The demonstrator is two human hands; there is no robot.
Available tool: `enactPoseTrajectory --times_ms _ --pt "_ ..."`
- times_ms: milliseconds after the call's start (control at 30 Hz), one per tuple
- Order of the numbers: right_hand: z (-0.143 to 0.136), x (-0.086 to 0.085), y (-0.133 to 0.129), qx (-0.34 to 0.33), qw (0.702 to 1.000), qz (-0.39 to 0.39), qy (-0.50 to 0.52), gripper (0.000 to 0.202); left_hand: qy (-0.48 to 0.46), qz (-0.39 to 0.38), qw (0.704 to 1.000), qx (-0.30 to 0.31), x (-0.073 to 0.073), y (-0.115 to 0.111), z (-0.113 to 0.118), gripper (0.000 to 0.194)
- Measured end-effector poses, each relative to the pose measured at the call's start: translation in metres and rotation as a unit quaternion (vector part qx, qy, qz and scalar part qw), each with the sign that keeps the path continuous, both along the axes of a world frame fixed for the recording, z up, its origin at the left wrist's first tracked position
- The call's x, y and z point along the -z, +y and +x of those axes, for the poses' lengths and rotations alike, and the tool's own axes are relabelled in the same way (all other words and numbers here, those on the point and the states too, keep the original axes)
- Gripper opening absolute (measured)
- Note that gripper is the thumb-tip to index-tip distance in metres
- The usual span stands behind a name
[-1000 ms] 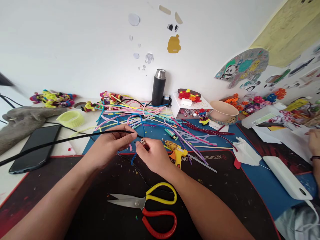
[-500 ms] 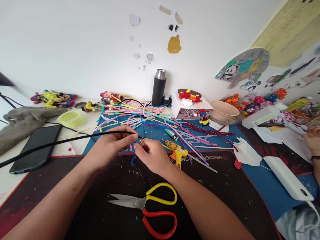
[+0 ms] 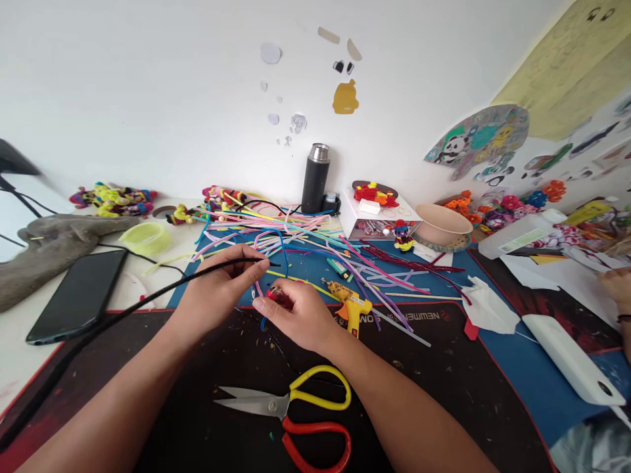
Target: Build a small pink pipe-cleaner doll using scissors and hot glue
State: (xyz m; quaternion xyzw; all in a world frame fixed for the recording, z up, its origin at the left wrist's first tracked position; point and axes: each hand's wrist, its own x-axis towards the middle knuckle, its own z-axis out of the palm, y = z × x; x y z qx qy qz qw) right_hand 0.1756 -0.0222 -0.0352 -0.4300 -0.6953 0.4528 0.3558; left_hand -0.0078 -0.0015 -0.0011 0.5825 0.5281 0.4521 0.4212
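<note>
My left hand (image 3: 224,286) pinches a long black pipe cleaner (image 3: 142,301) close to its thin tip, which points right past my fingertips. The rest of the stem trails down to the lower left. My right hand (image 3: 300,312) is closed around a small red lighter (image 3: 277,295) with a metal end, mostly covered by the fingers. It sits just below and right of the black tip, apart from it. Scissors (image 3: 273,404) with one yellow and one red handle lie on the dark mat below both hands. A yellow glue gun (image 3: 352,305) rests right of my right hand.
Many coloured pipe cleaners (image 3: 296,233) spread behind my hands. A black thermos (image 3: 315,180) stands by the wall, beside a white box (image 3: 350,220). A phone (image 3: 79,295) lies left; a white power bank (image 3: 566,358) lies right. Another person's hand (image 3: 618,286) is at the right edge.
My right hand has turned and dropped slightly away from the black tip, so the lighter's red body now shows. The pipe cleaner's trailing part has swung lower. The view has shifted slightly.
</note>
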Motion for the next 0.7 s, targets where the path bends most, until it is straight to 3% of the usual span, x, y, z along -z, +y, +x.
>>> enactPoseTrajectory --times_ms 267,700 --pt "0.001 0.003 0.008 0.096 0.992 -0.02 0.078 0.039 -0.004 0.037 0.999 -0.009 0.002 0.001 -0.001 0.038" --pt "0.007 0.006 0.014 0.138 0.976 -0.064 0.153 0.048 -0.068 -0.062 0.996 -0.007 0.001 0.001 -0.005 0.043"
